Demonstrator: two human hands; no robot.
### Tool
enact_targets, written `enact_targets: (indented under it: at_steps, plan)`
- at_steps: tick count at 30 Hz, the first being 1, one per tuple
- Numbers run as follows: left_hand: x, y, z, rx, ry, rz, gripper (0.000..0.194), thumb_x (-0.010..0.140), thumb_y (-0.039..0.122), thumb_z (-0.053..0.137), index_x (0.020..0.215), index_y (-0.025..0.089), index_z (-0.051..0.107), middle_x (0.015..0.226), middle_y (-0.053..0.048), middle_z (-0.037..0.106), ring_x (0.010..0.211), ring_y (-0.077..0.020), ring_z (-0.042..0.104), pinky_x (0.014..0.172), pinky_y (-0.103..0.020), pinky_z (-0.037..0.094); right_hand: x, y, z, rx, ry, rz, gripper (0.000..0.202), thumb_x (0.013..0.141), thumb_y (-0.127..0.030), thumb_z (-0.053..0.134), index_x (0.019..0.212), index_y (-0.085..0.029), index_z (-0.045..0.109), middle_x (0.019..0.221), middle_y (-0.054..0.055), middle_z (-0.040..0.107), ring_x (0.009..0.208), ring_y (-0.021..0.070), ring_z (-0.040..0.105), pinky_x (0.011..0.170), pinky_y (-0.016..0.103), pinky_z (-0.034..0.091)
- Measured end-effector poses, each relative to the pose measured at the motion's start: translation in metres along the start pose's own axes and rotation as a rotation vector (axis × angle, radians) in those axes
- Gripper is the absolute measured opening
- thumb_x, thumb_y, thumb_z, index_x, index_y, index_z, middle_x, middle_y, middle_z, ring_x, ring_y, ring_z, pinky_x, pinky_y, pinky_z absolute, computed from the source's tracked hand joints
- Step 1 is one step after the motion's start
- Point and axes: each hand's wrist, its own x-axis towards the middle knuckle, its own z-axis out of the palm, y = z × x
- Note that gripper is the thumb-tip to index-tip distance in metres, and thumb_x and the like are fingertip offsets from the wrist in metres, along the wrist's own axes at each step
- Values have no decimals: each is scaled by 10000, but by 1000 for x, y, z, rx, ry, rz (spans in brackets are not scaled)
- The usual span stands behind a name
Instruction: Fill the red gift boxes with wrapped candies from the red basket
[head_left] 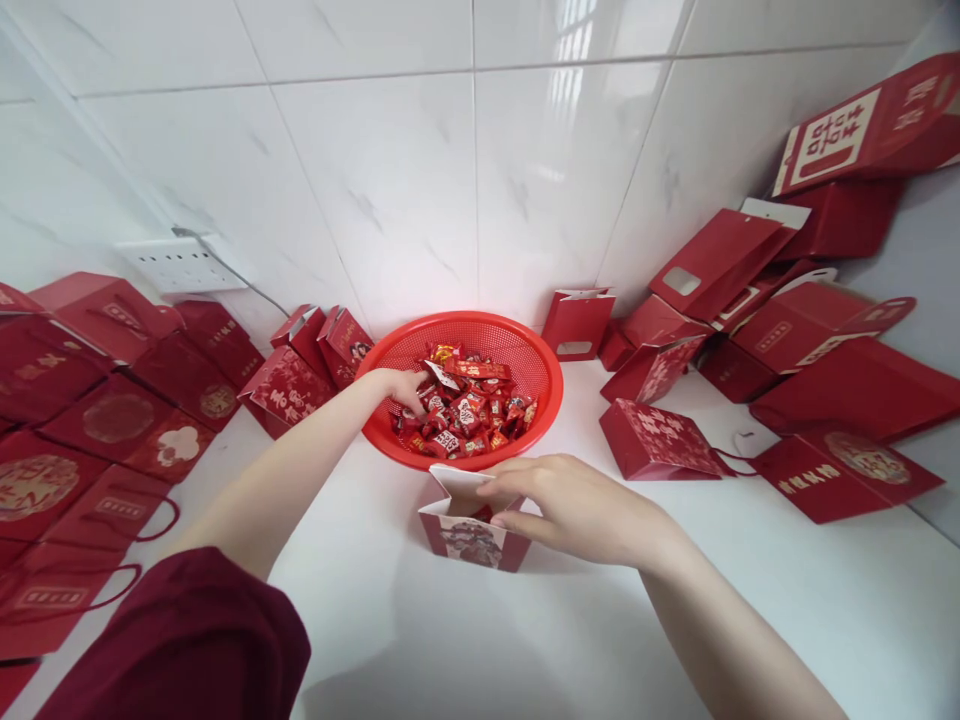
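Note:
A red plastic basket holds many red-wrapped candies. My left hand reaches over the basket's left rim, its fingers apart and touching the candies, with some fingertips hidden among them. In front of the basket stands a small red paper gift box with a printed picture on its front and its top open. My right hand is at the box's right side, fingers and thumb apart over its mouth. Something small and red shows inside the box near those fingers.
Stacked red gift boxes line the left side, and smaller boxes stand left of the basket. More red boxes are piled at right, with a box lying nearer. Behind are a tiled wall and a socket strip.

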Motion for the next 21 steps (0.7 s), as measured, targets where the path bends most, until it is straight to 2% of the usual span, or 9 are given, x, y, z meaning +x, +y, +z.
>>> enact_targets:
  at_steps: [3, 7, 9, 12, 16, 21]
  plan:
    - [8, -7, 4, -85, -19, 18, 845, 423, 362, 817, 1209, 145, 591, 1069, -56, 718, 962, -238, 648, 806, -253, 511, 1, 4, -3, 10, -5, 14, 264, 935, -256, 564, 1144, -271, 723, 1091, 17, 742, 934, 209, 692, 803, 312, 505]
    - [4, -11, -2, -240, -6, 83, 530, 527, 420, 811, 960, 147, 673, 843, -25, 716, 816, -205, 649, 731, -254, 495, 1, 10, -9, 42, -20, 15, 274, 935, -254, 578, 1170, -275, 717, 1075, 15, 747, 924, 203, 696, 803, 307, 507]
    - [-3, -13, -7, -346, 45, 123, 446, 642, 485, 758, 920, 147, 675, 822, -32, 715, 786, -183, 646, 722, -254, 490, 0, 13, -11, 44, -14, 22, 279, 937, -257, 579, 1182, -272, 712, 1097, 13, 743, 950, 207, 695, 819, 311, 505]
    - [-12, -15, -10, -503, 182, 163, 433, 745, 512, 701, 946, 131, 661, 897, -68, 726, 807, -162, 646, 755, -264, 494, -2, 16, -13, 43, -16, 46, 284, 941, -267, 576, 1194, -275, 705, 1129, 5, 736, 989, 213, 687, 829, 314, 502]
    - [-16, -17, -10, -631, 322, 174, 429, 745, 501, 729, 905, 108, 664, 875, -92, 730, 768, -152, 643, 753, -286, 501, -1, 17, -14, 45, -19, 59, 283, 945, -267, 574, 1194, -288, 707, 1141, -1, 731, 1001, 209, 683, 820, 306, 502]
    - [-17, -17, -8, -663, 375, 174, 422, 739, 529, 734, 787, 121, 634, 745, -51, 703, 645, -114, 596, 654, -255, 469, 1, 15, -15, 50, -29, 54, 293, 939, -259, 582, 1204, -288, 705, 1108, 15, 738, 959, 209, 689, 798, 304, 507]
